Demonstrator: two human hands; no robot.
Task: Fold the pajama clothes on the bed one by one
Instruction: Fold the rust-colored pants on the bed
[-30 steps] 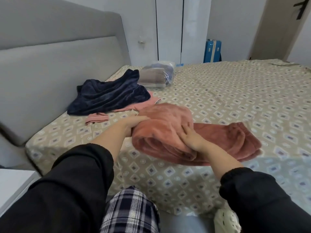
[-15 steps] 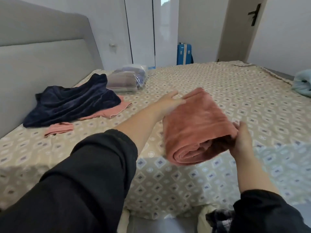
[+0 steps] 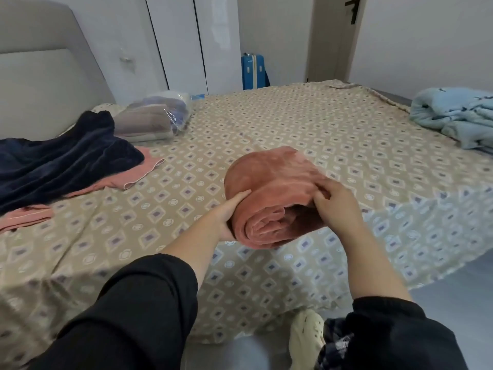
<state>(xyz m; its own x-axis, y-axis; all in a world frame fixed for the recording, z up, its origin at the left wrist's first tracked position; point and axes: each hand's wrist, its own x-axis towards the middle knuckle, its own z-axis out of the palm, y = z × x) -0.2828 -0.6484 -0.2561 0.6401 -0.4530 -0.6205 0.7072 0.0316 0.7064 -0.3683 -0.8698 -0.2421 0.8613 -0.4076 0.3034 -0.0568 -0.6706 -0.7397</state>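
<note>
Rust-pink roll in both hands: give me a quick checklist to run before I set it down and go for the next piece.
1. Grip: ok. The left hand cups the rust-pink roll at its left side; the right hand grips its top right.
2. Roll holding shape: ok at the near end, where the layers are coiled; the part under the right hand is hidden.
3. Roll resting on the bed or lifted: cannot tell.
4. Bare bed beyond the roll for setting down: ok.
5. Nothing left unfolded: not ok. The navy garment lies spread over a pink piece by the headboard; the light blue garment is bunched at the right edge.
</note>
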